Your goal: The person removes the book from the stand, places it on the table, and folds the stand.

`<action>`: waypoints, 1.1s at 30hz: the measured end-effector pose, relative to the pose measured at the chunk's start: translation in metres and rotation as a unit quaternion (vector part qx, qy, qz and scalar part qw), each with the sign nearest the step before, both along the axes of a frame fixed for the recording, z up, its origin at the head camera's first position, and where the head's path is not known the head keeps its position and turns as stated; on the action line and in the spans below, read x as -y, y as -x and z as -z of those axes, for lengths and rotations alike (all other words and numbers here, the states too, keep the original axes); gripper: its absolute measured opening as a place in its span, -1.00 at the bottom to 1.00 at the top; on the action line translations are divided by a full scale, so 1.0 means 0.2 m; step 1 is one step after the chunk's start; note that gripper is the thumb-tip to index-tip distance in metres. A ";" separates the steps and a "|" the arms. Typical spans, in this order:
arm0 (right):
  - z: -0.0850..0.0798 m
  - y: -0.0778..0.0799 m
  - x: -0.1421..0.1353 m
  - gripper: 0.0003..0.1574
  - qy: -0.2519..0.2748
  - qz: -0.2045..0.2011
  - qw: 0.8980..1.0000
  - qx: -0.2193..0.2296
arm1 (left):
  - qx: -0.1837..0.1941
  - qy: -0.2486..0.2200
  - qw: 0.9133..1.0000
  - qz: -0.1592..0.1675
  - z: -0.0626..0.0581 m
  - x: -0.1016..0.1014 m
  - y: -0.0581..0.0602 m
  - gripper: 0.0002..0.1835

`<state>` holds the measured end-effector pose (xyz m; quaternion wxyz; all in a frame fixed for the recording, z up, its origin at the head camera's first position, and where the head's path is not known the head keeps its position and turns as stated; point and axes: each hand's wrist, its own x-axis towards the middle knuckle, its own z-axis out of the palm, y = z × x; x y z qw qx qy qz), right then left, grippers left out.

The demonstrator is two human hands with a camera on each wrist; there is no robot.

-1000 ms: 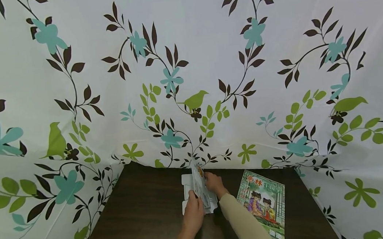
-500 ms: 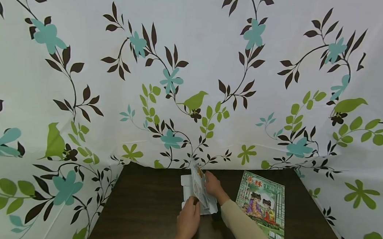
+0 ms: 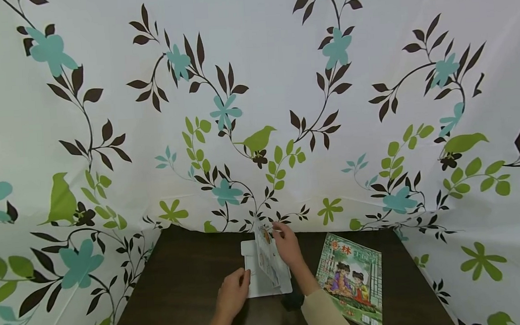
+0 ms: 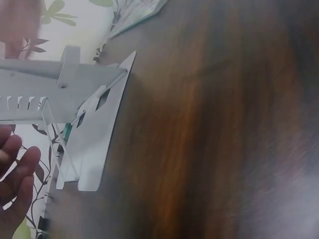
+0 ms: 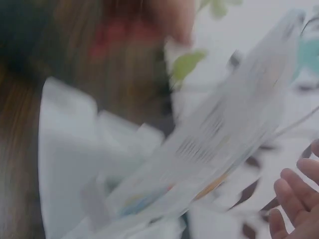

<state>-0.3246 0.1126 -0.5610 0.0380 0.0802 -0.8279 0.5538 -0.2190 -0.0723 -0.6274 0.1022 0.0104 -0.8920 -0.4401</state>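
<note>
A white metal book stand (image 3: 263, 281) is on the dark table, its flat base below and a steeply raised panel above. The left wrist view shows notches in the stand (image 4: 35, 92) and a thin wire prop (image 4: 52, 129). A sheet with printed text and pictures (image 5: 209, 129) covers the panel's face in the right wrist view. My left hand (image 3: 233, 292) is beside the base's left edge, fingers loosely bent and holding nothing. My right hand (image 3: 287, 245) is just right of the panel's upper part, fingers spread and apart from the sheet in the right wrist view.
A magazine with a green illustrated cover (image 3: 352, 281) lies flat to the right of the stand. Behind the dark wooden table (image 3: 178, 287) hangs a white cloth (image 3: 252, 43) with leaf, flower and bird prints, which also runs along both sides.
My left hand has let go of the panel and moved left to the base's edge. My right hand has come off the panel and risen slightly. The head view has shifted a little.
</note>
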 end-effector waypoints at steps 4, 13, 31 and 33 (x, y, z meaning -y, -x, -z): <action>-0.14 -0.13 0.06 -0.44 -0.006 -0.039 0.999 -0.015 | -0.032 0.014 0.999 0.029 -0.01 0.01 0.06 -0.83; -0.17 -0.32 0.11 -0.21 -0.090 -0.157 0.983 -0.008 | -0.092 0.051 0.992 0.067 -0.02 -0.02 0.15 -0.66; -0.10 -0.44 0.11 -0.35 -0.072 -0.140 0.987 -0.016 | -0.078 0.108 0.976 0.171 0.08 -0.10 0.23 -0.37; -0.10 -0.44 0.11 -0.32 -0.071 -0.140 0.987 -0.018 | -0.072 0.109 0.978 0.165 0.06 -0.12 0.21 -0.36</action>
